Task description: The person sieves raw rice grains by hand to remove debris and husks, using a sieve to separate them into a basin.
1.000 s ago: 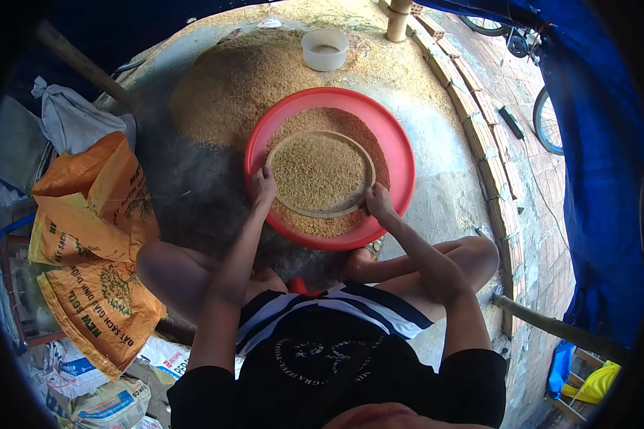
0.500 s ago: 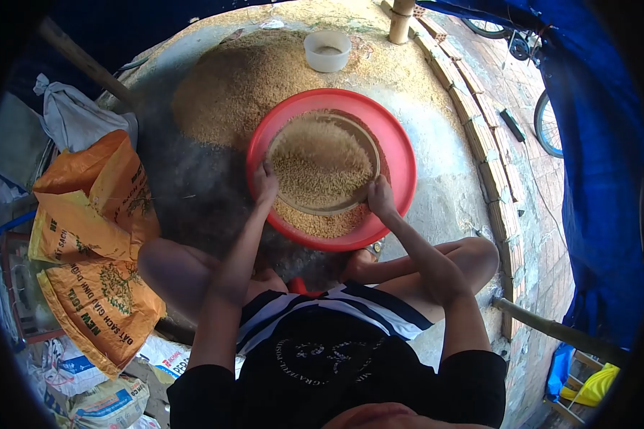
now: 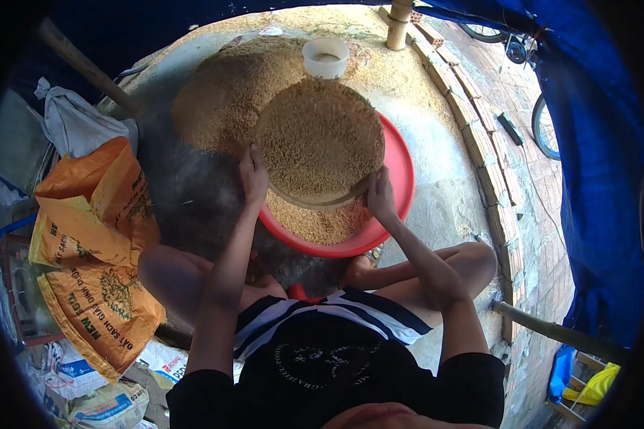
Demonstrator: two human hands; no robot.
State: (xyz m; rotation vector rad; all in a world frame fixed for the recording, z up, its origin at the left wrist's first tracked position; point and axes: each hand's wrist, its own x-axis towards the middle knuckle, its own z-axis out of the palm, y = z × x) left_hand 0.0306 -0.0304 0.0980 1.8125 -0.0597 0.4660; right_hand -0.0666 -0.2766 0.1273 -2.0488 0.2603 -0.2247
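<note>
A round winnowing tray (image 3: pixel 313 206) with a thin rim is held up over a red basin (image 3: pixel 401 161). It is covered with a layer of loose husked-looking grain (image 3: pixel 320 139), some of it blurred near the far edge. My left hand (image 3: pixel 253 174) grips the tray's near-left rim. On the near-right rim, my right hand (image 3: pixel 381 194) is closed round the edge. More grain (image 3: pixel 318 223) lies in the basin below, partly hidden by the tray. Whether the tray's bottom is solid or mesh cannot be seen.
Beyond the basin are a large grain heap (image 3: pixel 218 100) and a white tub (image 3: pixel 325 58). Orange sacks (image 3: pixel 96 279) lie at left near a tied pale sack (image 3: pixel 86 121). A brick border (image 3: pixel 490 171) runs along the right, beside a blue tarp (image 3: pixel 601 179).
The tray has risen and shifted away from me, with its far edge now past the basin's rim. The clump of tossed grain has spread across the tray. Both hands keep their grip.
</note>
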